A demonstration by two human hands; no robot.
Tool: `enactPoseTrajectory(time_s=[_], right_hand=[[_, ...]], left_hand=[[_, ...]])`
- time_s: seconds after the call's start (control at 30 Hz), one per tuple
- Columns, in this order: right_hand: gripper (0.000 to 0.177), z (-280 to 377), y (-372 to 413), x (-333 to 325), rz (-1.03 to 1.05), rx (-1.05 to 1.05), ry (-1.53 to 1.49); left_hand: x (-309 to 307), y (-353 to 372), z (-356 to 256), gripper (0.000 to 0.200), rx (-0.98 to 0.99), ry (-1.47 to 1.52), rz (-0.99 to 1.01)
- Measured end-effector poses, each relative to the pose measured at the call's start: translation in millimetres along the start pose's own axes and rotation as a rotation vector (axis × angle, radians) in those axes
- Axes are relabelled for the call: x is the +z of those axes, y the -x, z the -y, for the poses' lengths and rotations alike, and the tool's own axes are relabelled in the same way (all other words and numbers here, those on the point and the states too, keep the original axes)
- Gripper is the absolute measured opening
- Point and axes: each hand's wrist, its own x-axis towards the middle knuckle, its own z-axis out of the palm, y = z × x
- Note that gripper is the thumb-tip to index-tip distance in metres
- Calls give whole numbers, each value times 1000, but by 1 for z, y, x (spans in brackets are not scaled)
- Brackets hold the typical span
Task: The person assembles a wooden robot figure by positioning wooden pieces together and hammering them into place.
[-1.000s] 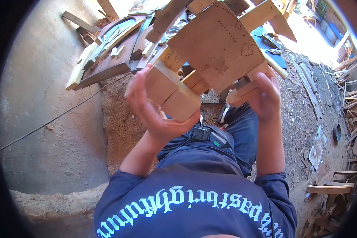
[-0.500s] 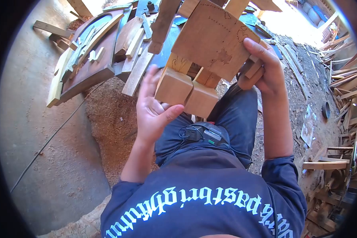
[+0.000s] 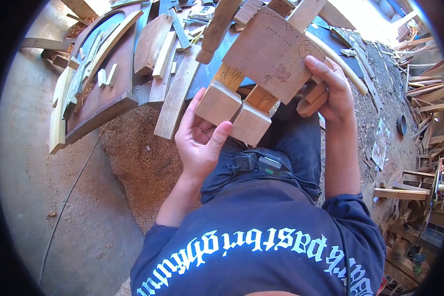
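Observation:
Both hands hold up a wooden block figure (image 3: 264, 56). Its flat square body carries rows of dark dots and a dark patch. Two blocky feet (image 3: 218, 102) on short legs point down toward me, and a jointed arm piece (image 3: 217, 29) sticks out at the left. My left hand (image 3: 200, 138) is closed round the left foot, with the thumb at its lower edge and the fingers partly behind. My right hand (image 3: 334, 91) grips the body's right edge, thumb on the front face, beside a rounded wooden piece (image 3: 313, 101). The figure's far side is hidden.
Beyond the figure, a workbench (image 3: 200, 79) carries wood strips and offcuts. A brown board (image 3: 103, 106) with loose sticks lies at the left. Sawdust (image 3: 138, 158) covers the floor, where a cable (image 3: 66, 202) runs. Scrap wood (image 3: 431, 93) is piled at right.
My left hand's fingers have closed in round the figure's left foot, where they were more spread. The figure has tilted slightly, and the view has shifted a little.

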Motion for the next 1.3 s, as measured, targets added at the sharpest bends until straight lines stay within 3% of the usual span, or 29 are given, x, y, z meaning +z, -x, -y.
enactPoseTrajectory(time_s=[0.1, 0.2, 0.3, 0.4, 0.53, 0.73, 0.87, 0.9, 1.0, 1.03, 1.13, 1.2, 1.3], right_hand=[[59, -2, 4, -2, -49, -47, -5], [60, 3, 9, -8, -66, -86, 49], [57, 12, 9, -17, -35, -69, 113], [53, 6, 12, -28, -7, 76, 84], [47, 2, 18, -33, 34, 62, 73], [46, 10, 36, -49, 90, 99, 198], [47, 17, 38, -48, 30, 114, 293], [42, 17, 33, -50, 12, 103, 299], [41, 5, 5, -57, -139, -11, 10], [40, 14, -1, -58, -121, -29, 74], [38, 24, -7, -61, -378, -457, 346], [31, 23, 7, -57, -428, -672, 419], [41, 17, 37, -58, -49, -1069, 808]], left_hand=[[5, -8, 0, 80, -1, 10, -7], [8, -13, -7, 82, -160, 12, 62], [6, -21, -15, 86, -233, -158, 241], [17, -21, -23, 90, -133, -379, 328], [39, -12, -30, 89, -96, -509, 282], [55, 3, -12, 81, -347, -209, 419], [62, 5, 24, 79, -243, -293, 394], [67, 6, 22, 77, -360, -267, 345], [70, -2, 33, 73, -230, -301, 272], [74, -3, 31, 73, -208, -286, 228], [84, -12, 18, 73, -146, -290, 117], [81, -23, 10, 71, -117, -349, 69], [78, -36, -3, 62, -111, -302, -5]])
